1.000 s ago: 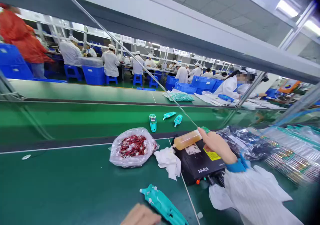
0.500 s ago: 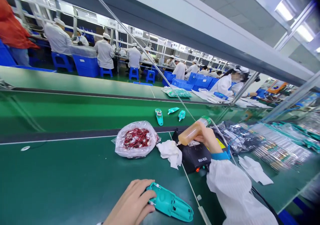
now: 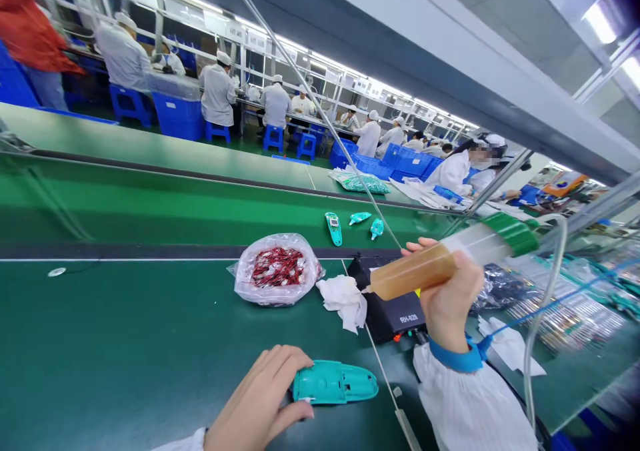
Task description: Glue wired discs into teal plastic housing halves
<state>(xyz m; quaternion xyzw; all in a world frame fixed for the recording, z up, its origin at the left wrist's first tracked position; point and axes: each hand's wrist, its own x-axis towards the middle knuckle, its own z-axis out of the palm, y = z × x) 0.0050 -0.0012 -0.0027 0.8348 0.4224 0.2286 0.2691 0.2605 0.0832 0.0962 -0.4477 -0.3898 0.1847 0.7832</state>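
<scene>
Now a large dispensing syringe (image 3: 465, 254) is held up clear of the bench, clenched in the right hand (image 3: 450, 297) with the fingers wrapped around its barrel. Its nozzle is angled down and to the left, just above a black RH-928 unit (image 3: 387, 297), without touching it. The barrel is part-filled with amber liquid (image 3: 415, 271), the rest of it being clear up to a green end cap (image 3: 510, 233), from which a clear hose (image 3: 555, 284) is led away. The left hand (image 3: 257, 401) is kept low, its fingers closed around the end of a teal plastic housing (image 3: 335, 382), which lies flat on the green conveyor belt (image 3: 150, 324). Nearby, a clear plastic bag (image 3: 276, 271) is seen packed with red-wired components (image 3: 277, 267), and a crumpled white cloth (image 3: 344, 301) lies just beside it. Three small teal parts (image 3: 333, 229) are laid on the farther belt, beyond the bag.
</scene>
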